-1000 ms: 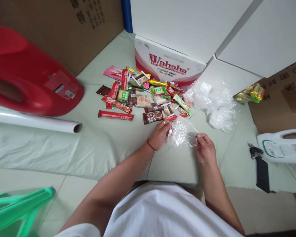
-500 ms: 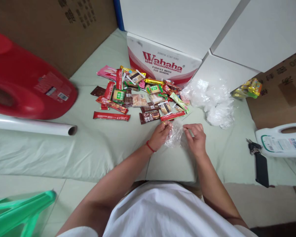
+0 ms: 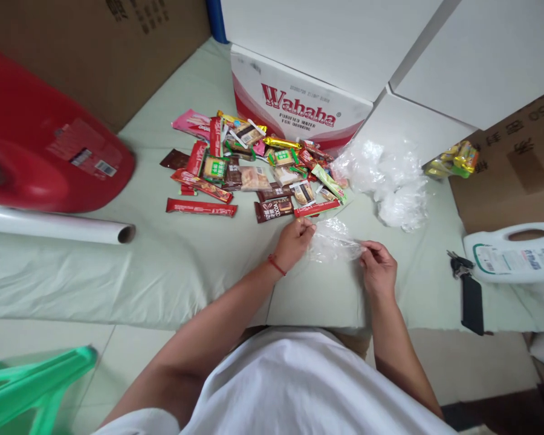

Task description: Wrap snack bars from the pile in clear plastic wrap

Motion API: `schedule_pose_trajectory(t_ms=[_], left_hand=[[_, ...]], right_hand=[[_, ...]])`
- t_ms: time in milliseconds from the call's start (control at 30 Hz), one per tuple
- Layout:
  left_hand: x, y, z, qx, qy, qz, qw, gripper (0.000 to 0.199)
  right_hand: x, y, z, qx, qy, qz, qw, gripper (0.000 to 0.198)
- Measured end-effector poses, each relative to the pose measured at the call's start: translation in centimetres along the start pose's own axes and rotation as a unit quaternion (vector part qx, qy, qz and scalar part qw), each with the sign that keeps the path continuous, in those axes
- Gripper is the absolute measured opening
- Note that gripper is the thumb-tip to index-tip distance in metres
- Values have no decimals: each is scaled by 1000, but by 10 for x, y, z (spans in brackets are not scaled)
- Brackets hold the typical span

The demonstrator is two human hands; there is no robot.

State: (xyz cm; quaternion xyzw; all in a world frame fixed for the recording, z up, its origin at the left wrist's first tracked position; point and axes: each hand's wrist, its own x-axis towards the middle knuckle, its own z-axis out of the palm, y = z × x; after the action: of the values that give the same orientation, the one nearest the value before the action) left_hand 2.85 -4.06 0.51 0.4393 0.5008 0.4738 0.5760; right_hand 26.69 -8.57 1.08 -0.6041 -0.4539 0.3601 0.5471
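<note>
A crumpled clear plastic bag (image 3: 333, 243) is stretched between my two hands, just in front of a pile of wrapped snacks (image 3: 254, 175). My left hand (image 3: 295, 241) pinches its left side, close to a brown cocoa snack packet (image 3: 274, 209) and a red snack bar (image 3: 317, 208). At the bag's right edge, my right hand (image 3: 379, 266) is closed on the plastic with thumb and fingers. No snack shows inside the bag.
More clear plastic bags (image 3: 385, 181) lie crumpled right of the snacks, before a Wahaha carton (image 3: 299, 103). A red jug (image 3: 54, 139) and a white roll (image 3: 54, 225) are at left. A white bottle (image 3: 517, 254), keys (image 3: 459, 264) and a black phone-like object (image 3: 472, 305) lie at right.
My right hand has moved right and slightly down, pulling the bag wider. My left hand has stayed nearly in place. The view has shifted slightly.
</note>
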Motion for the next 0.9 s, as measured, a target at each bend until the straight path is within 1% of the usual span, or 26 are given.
schedule_pose_trajectory(t_ms=[33, 67, 100, 133, 167, 200, 233, 267, 300, 333, 400, 433, 500, 600, 667, 700, 767, 833, 900], left_hand=[[-1, 1, 0, 22, 33, 15, 999, 11], [-2, 3, -1, 50, 70, 40, 996, 12], [-4, 5, -2, 77, 103, 73, 989, 17], [-6, 7, -2, 98, 123, 109, 981, 19], [-8, 10, -3, 108, 123, 137, 977, 16], [-11, 13, -3, 99, 100, 148, 979, 11], [-13, 15, -3, 75, 61, 138, 986, 6], [-14, 17, -3, 37, 14, 109, 993, 7], [-16, 18, -2, -10, -35, 65, 997, 15], [-17, 19, 0, -57, -80, 15, 995, 25], [-18, 19, 3, -123, -140, -73, 980, 47], [-18, 19, 4, -132, -152, -98, 975, 55], [-18, 17, 6, -108, -150, -110, 977, 64], [-18, 14, 7, -63, -129, -85, 986, 58], [-18, 15, 6, -74, -123, -71, 987, 53], [-17, 16, 5, -90, -125, -68, 986, 52], [-17, 20, 1, -133, -140, -75, 978, 49], [-17, 26, -3, -174, -165, -95, 966, 49], [-18, 32, -9, -209, -186, -120, 953, 49]], right_hand=[[0, -2, 1, -12, 1, -25, 1000, 16], [0, -4, 1, -29, 4, -55, 998, 13], [-1, -8, 2, -49, 5, -88, 995, 11], [-2, -11, 3, -71, 3, -120, 990, 9], [-4, -15, 4, -92, -2, -148, 985, 9], [-6, -20, 4, -111, -10, -172, 979, 9], [-9, -24, 6, -128, -21, -195, 972, 11], [-12, -29, 7, -141, -35, -215, 966, 13], [-15, -33, 9, -153, -51, -235, 959, 15], [-19, -37, 11, -165, -68, -252, 951, 17], [-26, -43, 18, -190, -104, -281, 935, 20], [-29, -45, 22, -201, -119, -291, 928, 21], [-34, -47, 30, -218, -143, -307, 915, 23], [-38, -48, 39, -223, -163, -327, 904, 24], [-39, -48, 41, -222, -170, -331, 901, 24], [-38, -47, 40, -221, -168, -327, 903, 23], [-35, -47, 36, -219, -144, -307, 915, 23], [-31, -46, 29, -205, -101, -279, 933, 22], [-26, -46, 22, -178, -59, -251, 950, 15]])
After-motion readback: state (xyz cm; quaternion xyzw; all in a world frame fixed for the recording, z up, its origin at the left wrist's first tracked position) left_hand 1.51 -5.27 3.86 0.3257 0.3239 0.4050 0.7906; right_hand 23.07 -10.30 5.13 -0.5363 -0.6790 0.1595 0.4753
